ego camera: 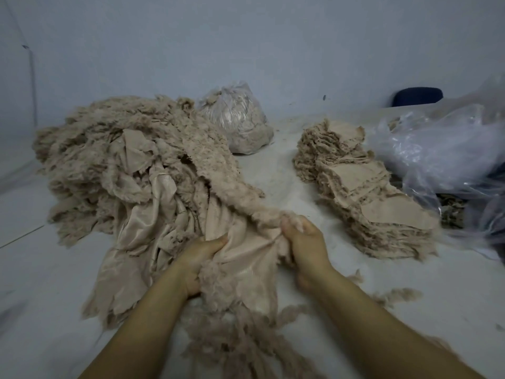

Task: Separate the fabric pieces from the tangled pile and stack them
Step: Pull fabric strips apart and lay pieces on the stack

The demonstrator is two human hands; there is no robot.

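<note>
We find no text, label, brand, number or sign that we can read anywhere in this view.
</note>
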